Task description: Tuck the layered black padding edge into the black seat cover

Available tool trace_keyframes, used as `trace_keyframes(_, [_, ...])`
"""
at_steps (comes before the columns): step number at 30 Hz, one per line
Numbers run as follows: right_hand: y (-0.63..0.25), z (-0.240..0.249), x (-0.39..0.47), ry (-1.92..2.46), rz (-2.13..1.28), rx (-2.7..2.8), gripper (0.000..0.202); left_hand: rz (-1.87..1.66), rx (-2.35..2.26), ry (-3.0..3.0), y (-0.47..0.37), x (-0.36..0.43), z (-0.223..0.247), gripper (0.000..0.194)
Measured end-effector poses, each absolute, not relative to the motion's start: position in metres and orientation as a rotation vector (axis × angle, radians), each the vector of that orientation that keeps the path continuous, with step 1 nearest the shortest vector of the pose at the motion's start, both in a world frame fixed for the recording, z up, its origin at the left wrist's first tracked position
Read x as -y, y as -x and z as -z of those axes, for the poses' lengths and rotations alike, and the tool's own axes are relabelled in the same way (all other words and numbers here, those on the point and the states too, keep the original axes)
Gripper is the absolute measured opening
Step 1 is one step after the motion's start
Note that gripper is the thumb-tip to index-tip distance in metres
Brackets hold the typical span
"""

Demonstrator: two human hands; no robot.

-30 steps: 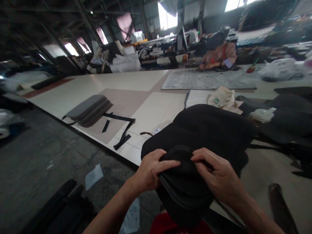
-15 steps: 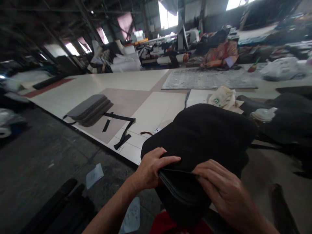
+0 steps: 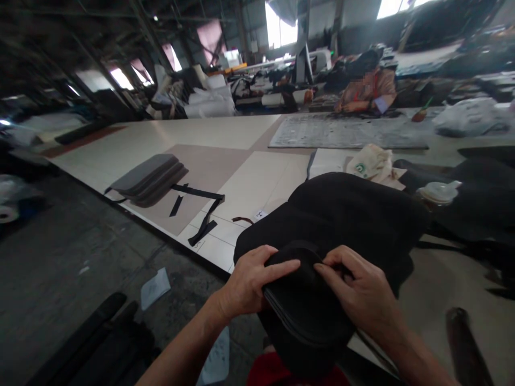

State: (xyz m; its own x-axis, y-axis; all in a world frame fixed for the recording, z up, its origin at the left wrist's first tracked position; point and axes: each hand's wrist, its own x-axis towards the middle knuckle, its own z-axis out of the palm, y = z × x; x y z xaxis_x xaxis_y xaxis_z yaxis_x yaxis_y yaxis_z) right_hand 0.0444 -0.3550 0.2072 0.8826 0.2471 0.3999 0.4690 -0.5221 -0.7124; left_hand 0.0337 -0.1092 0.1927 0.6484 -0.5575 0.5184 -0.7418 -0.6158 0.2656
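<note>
Across the large pale cutting table (image 3: pixel 225 134), which fills most of the head view, a stack of grey panels (image 3: pixel 147 179) lies well apart to the left with loose black straps (image 3: pixel 201 214) just beside it. A grey patterned sheet (image 3: pixel 346 131) lies at the far side, where another person (image 3: pixel 366 88) works bent over it. A crumpled white bag (image 3: pixel 372 163) and a white lid (image 3: pixel 438 192) sit near the right.

At the near table edge, a big pile of black fabric (image 3: pixel 346 214) lies directly ahead of the person. Touching its front, overhanging the edge, sits a smaller stack of black cut pieces (image 3: pixel 306 316), its layered edges visible.

Change from half a second ago: the top piece (image 3: pixel 300 257), then pressed flat on the stack, is now raised into a rounded hump at its far end. The right hand, then lying lower over the stack's right side, now sits higher with the fingertips at the hump.

The left hand (image 3: pixel 249 281) is curled around the stack's left edge, thumb laid across the top piece, fingers hidden beneath; it holds the stack firmly. The right hand (image 3: pixel 358 297) is partly closed, its fingertips (image 3: pixel 328 267) pinching the top piece's lifted edge.

Judgement: the top layer is being separated from the stack, one piece at a time, with the left hand steadying the remainder.
</note>
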Motion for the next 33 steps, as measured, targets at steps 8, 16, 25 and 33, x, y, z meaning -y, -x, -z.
trace_keyframes(8, [-0.017, -0.223, 0.369, 2.041, 0.644, 0.721, 0.024, -0.380, 0.935, -2.454, -0.034, 0.109, -0.194, 0.045])
trace_keyframes(16, [-0.007, -0.231, 0.377, 2.066, 0.235, 1.139, 0.020, -0.343, 0.919, -2.464, -0.035, 0.111, -0.197, 0.049])
trace_keyframes(25, [-0.013, -0.226, 0.378, 2.066, 0.346, 1.209, 0.023, -0.365, 0.939, -2.463, -0.035, 0.111, -0.198, 0.048])
trace_keyframes(33, [-0.017, -0.224, 0.369, 2.057, 0.366, 1.044, 0.016, -0.365, 0.931, -2.487, -0.035, 0.111, -0.200, 0.049])
